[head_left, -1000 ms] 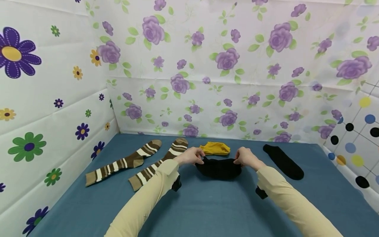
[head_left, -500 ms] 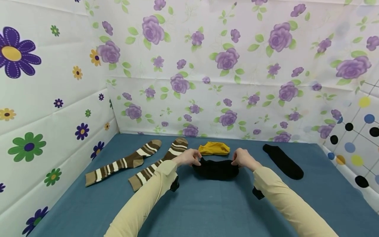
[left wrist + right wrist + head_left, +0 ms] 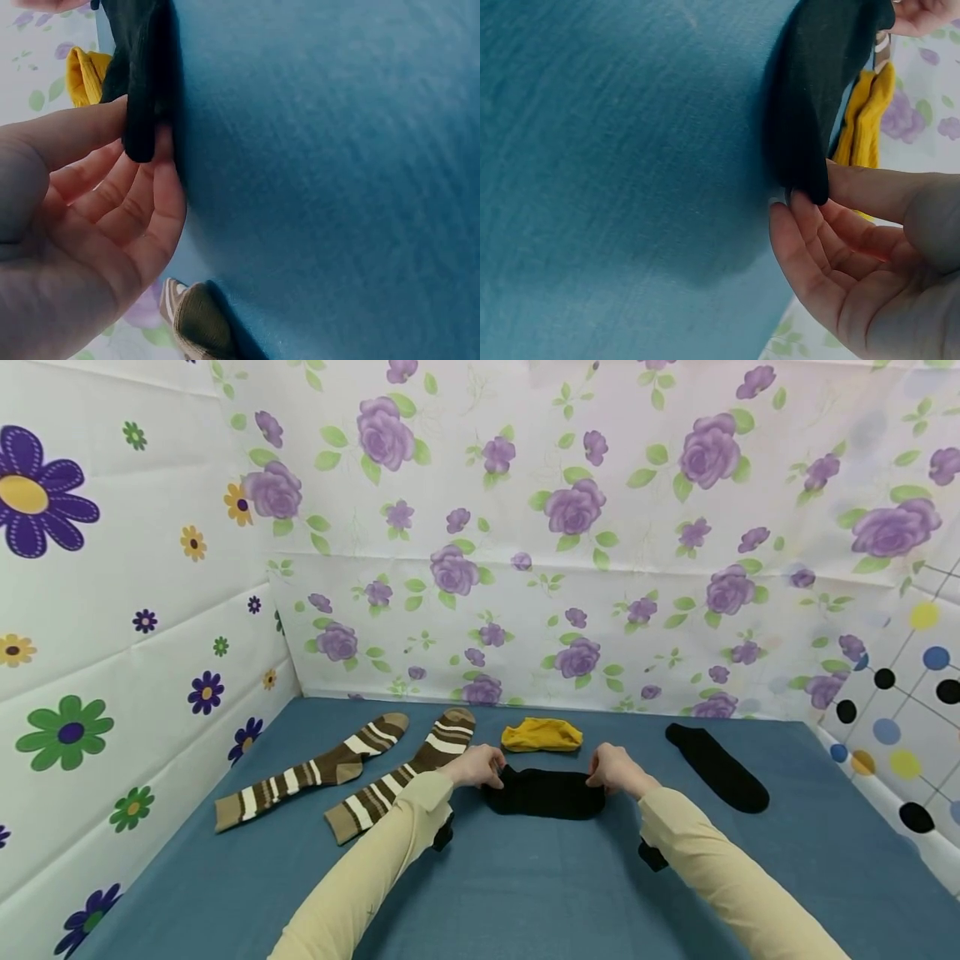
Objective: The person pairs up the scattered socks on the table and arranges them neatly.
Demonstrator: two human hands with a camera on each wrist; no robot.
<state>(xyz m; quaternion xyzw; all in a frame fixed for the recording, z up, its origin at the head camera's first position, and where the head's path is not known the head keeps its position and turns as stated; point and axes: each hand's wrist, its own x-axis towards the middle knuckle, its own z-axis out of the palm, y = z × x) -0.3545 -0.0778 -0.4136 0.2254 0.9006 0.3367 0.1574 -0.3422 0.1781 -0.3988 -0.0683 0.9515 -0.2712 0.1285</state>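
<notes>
A black sock (image 3: 546,794) lies stretched sideways between both hands, low over the blue cloth in the head view. My left hand (image 3: 477,767) pinches its left end; in the left wrist view the thumb and fingers close on the edge of the black sock (image 3: 142,90). At the other end my right hand (image 3: 617,770) pinches the fabric, and the right wrist view shows the thumb and fingertips on the tip of the black sock (image 3: 810,112). Just behind it a yellow sock (image 3: 542,735) lies bunched up.
Two brown striped socks (image 3: 311,774) lie on the left, one close beside the left forearm. Another black sock (image 3: 717,768) lies to the right. A blue cloth (image 3: 517,893) covers the surface, and a flowered sheet (image 3: 510,610) hangs behind.
Both hands have moved slightly left and nearer with the black sock, lowering it. The sock now looks flatter and straighter along its top edge. The other socks have stayed put.
</notes>
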